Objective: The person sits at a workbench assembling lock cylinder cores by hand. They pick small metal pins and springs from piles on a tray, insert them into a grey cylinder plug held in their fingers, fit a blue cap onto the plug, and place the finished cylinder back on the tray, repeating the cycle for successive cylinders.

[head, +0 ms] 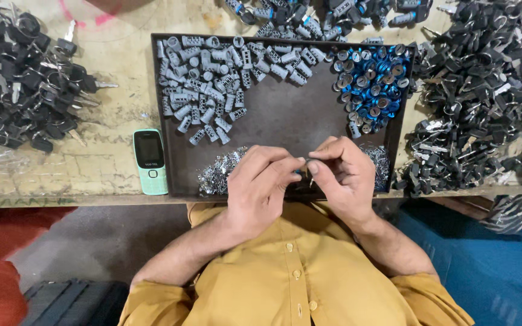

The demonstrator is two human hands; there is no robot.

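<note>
Below, a worn wooden bench [110, 163] under a dark tray [285, 121].

Mustard-yellow buttoned shirt [294, 271], sleeves rolled up, bare hands.

Tray [170, 115] mid-bench: cylinders [212, 78] in its far-left, caps [370, 84] far-right, phone [150, 160] just left.

I am holding both forearms angled in from my sides so the wrists are converging, my left hand [261, 181] and right hand [345, 175] meeting knuckles up, fingers curling inward, thumbs and forefingers pinching tip to tip (whatever sits between them is too small to make out)
</note>
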